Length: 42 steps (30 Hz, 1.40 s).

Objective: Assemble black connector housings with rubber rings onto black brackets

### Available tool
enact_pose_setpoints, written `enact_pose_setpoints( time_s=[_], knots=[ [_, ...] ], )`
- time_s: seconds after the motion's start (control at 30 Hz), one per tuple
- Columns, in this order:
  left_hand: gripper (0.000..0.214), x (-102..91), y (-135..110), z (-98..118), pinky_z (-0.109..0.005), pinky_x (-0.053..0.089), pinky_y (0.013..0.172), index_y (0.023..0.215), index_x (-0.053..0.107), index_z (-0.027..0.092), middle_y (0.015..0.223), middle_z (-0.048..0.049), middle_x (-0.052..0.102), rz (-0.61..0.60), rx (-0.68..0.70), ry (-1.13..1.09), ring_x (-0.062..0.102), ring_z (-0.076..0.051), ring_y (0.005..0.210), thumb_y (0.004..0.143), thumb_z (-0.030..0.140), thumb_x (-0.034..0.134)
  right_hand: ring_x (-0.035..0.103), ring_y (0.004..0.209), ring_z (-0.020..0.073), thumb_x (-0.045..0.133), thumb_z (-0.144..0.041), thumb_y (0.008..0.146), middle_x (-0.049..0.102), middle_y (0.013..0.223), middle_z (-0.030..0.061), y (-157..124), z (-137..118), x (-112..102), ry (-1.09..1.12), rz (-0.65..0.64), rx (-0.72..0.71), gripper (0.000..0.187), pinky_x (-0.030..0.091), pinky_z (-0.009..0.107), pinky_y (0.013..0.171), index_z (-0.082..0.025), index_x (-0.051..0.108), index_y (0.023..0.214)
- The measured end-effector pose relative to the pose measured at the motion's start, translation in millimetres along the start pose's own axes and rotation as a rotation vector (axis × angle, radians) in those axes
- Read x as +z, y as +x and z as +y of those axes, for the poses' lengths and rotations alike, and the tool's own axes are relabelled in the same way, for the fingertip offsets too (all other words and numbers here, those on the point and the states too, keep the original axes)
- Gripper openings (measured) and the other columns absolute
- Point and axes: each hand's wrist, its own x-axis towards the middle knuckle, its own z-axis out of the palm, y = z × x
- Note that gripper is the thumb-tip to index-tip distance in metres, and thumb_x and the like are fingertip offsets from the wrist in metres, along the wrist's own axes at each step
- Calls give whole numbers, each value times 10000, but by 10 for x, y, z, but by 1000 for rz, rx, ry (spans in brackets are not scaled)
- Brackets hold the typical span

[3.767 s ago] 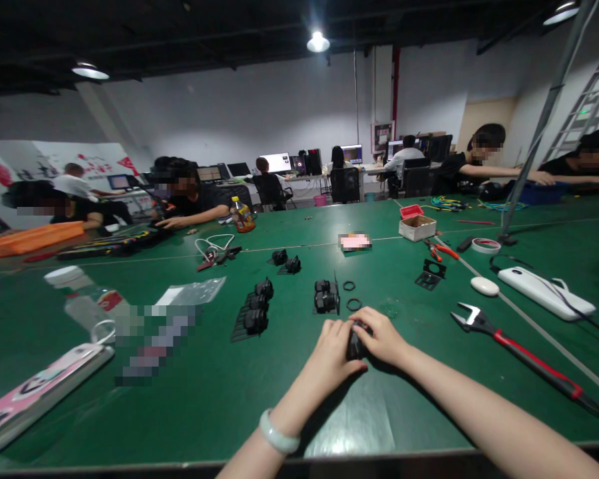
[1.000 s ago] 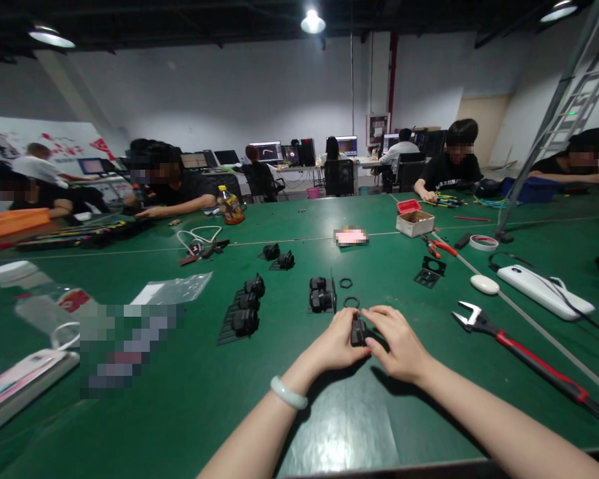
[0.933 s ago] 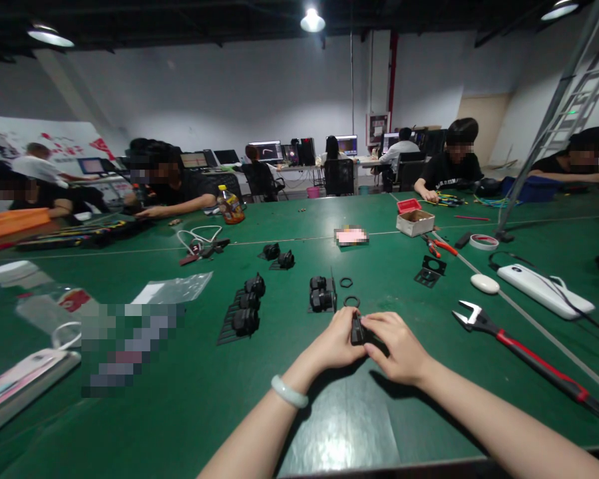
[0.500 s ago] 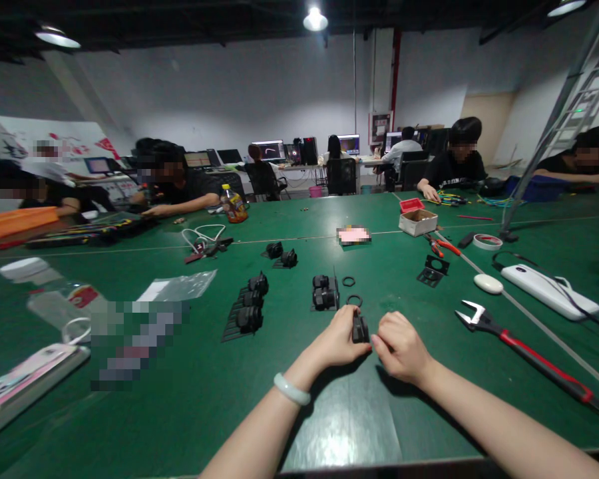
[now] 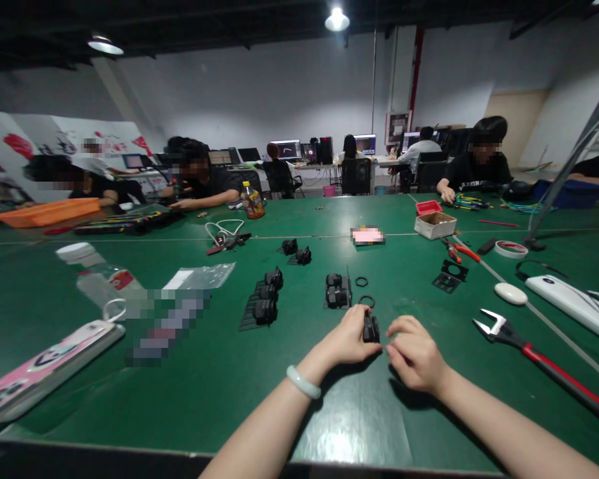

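My left hand point(image 5: 350, 334), with a pale bangle at the wrist, is closed around a black cable gland point(image 5: 372, 327) just above the green table point(image 5: 199, 399). Its fingers cover part of the gland. To the right of it my right hand point(image 5: 413, 351) is open, its fingers curled and apart, touching nothing I can see. Beyond the left hand lie two black ring nuts, a near one point(image 5: 367, 301) and a far one point(image 5: 361, 281). Black glands on a slotted bracket point(image 5: 336, 293) stand beside the rings.
More glands on brackets point(image 5: 263, 303) stand to the left. An adjustable wrench point(image 5: 534, 359), a white oval object point(image 5: 510, 293), a bare bracket point(image 5: 449, 276) and a small box point(image 5: 434, 226) are at the right. A plastic bottle point(image 5: 102, 279) lies at the left. Several people sit beyond.
My right hand's fingers have spread from a closed pinch and drawn slightly away from the gland. My left hand keeps its hold. The whole view has shifted a little as my head turned left.
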Motion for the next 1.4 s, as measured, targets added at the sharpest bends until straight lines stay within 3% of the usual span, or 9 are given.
enact_pose_setpoints(
  time_s=[0.17, 0.3, 0.43, 0.6, 0.73, 0.93, 1.07, 1.23, 1.4],
  knots=[
    [474, -8, 9, -13, -352, 356, 843, 1040, 370, 150, 993, -79, 432, -2, 30, 5, 427, -211, 931, 631, 261, 583, 435, 1023, 257, 459, -259, 748, 555, 1016, 127, -5, 9, 12, -89, 20, 63, 324, 340, 465, 861, -137, 511, 1045],
    [534, -13, 19, -27, -353, 361, 837, 1058, 359, 141, 996, -84, 430, 3, 30, 20, 423, -215, 930, 609, 288, 610, 492, 928, 218, 436, -201, 756, 609, 775, 67, 4, 3, 1, -85, -2, 5, 166, 342, 428, 866, -177, 588, 815],
    [475, -11, 25, -44, -346, 361, 838, 1056, 366, 141, 987, -79, 437, 0, 54, 15, 429, -202, 920, 642, 254, 570, 433, 1031, 248, 452, -258, 741, 556, 1014, 126, 21, -5, 9, -140, 59, 41, 282, 327, 460, 870, -137, 539, 980],
    [548, -15, 31, -43, -350, 360, 843, 1069, 360, 138, 1001, -80, 434, 15, 32, 21, 425, -209, 937, 602, 272, 615, 524, 816, 185, 421, -201, 757, 573, 648, 51, -10, 24, 13, -95, 89, -39, 184, 371, 405, 816, -161, 558, 640],
    [498, -27, 40, -40, -346, 360, 849, 1071, 364, 136, 1004, -81, 438, -4, 43, 6, 436, -200, 935, 640, 267, 577, 447, 1018, 236, 449, -277, 742, 567, 993, 133, 16, 50, 1, -151, 73, 50, 294, 333, 448, 856, -121, 536, 976],
    [554, -40, 52, -15, -348, 355, 861, 1079, 360, 138, 1018, -79, 435, 0, 15, 1, 434, -208, 954, 605, 271, 615, 539, 683, 148, 409, -204, 770, 562, 548, 37, 8, 70, 5, -70, 90, 39, 248, 369, 378, 817, -152, 553, 576],
    [473, -40, 59, -2, -340, 374, 829, 1058, 380, 139, 979, -71, 448, -9, 16, -7, 454, -192, 902, 648, 272, 573, 480, 985, 226, 481, -276, 736, 596, 959, 114, 66, 81, 8, -103, 53, 134, 283, 330, 438, 867, -125, 551, 965],
    [536, -37, 62, -19, -346, 374, 838, 1068, 378, 143, 998, -73, 445, -12, 1, -4, 457, -201, 917, 620, 317, 615, 488, 1014, 198, 425, -214, 765, 593, 999, 94, 17, 104, 25, -45, -8, 133, 249, 322, 417, 920, -157, 558, 968],
    [703, -107, 69, -29, -346, 363, 878, 1148, 335, 164, 1082, -90, 410, -52, 20, 34, 438, -228, 1014, 575, 426, 647, 399, 1129, 200, 386, -166, 764, 445, 1211, 136, -59, 169, 154, -60, -184, 197, 495, 364, 383, 925, -102, 310, 1250]
  ],
)
